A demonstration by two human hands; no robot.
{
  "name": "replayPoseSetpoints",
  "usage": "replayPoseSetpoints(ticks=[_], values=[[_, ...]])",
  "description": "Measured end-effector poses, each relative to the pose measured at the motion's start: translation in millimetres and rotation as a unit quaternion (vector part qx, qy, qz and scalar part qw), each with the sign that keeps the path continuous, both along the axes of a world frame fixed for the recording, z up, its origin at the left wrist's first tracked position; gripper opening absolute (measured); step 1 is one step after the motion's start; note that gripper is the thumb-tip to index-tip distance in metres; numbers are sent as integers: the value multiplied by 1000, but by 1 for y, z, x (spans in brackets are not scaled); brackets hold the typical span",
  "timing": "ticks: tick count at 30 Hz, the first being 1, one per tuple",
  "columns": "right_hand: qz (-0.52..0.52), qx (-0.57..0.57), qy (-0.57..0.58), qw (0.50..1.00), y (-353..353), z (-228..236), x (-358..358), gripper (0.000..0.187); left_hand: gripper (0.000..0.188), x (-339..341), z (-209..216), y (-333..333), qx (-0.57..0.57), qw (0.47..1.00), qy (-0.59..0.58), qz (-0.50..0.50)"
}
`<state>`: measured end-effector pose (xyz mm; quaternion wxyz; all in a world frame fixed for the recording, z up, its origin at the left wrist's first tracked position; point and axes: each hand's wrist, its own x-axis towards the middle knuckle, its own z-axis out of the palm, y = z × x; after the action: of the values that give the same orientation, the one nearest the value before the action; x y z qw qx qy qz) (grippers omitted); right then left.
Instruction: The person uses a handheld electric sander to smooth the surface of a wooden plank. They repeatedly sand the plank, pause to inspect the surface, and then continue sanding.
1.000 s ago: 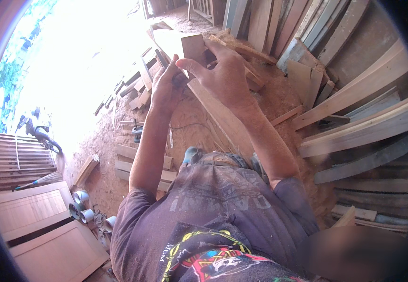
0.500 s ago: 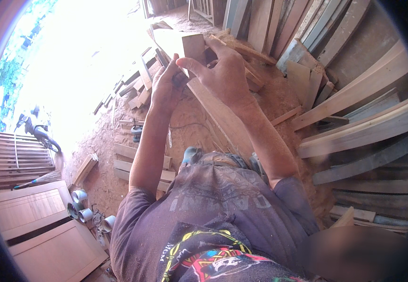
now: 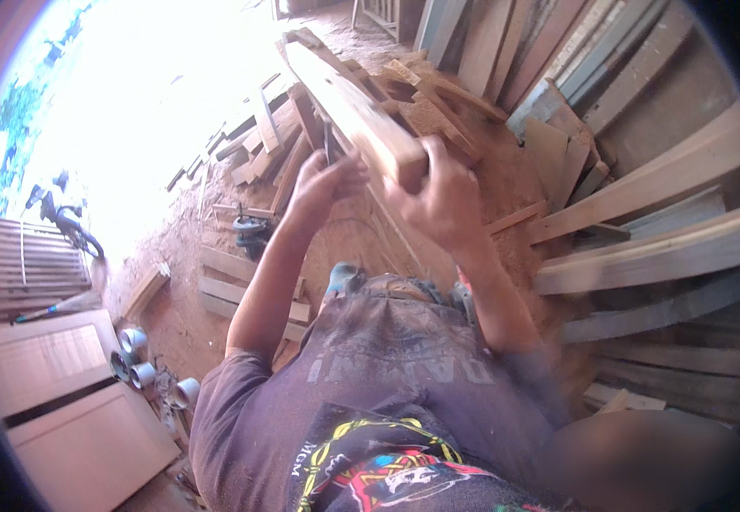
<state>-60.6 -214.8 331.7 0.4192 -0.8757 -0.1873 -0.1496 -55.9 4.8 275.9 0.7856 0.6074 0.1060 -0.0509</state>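
The pale plank (image 3: 357, 115) slants across the upper middle of the frame, its far end toward the top edge and its near end just right of centre. The right hand (image 3: 442, 192) is closed about that near end, thumb on one side and fingers on the other. The left hand (image 3: 325, 181), left of the near end, has its fingers partly curled; a thin dark piece (image 3: 329, 141) shows at its fingertips, and I cannot tell whether it is gripped. Wood offcuts (image 3: 263, 124) lie heaped on the dusty floor (image 3: 353, 239) at upper centre. Long boards (image 3: 651, 256) stack along the right side. At lower left are two wooden panels (image 3: 54, 354), with short pipe pieces (image 3: 133, 340) beside them; a motorbike (image 3: 67, 224) stands at far left.
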Motion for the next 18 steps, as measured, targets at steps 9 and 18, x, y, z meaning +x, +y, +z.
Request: replayPoseSetpoints(ticks=[9,18], values=[[-99,-238,304,917,-60,-180,-51,69,38,-32,-181,2,-55,972,226,35],[-153,-312,30,937,-161,-120,-132,58,38,21,-240,-21,-93,958,261,80]])
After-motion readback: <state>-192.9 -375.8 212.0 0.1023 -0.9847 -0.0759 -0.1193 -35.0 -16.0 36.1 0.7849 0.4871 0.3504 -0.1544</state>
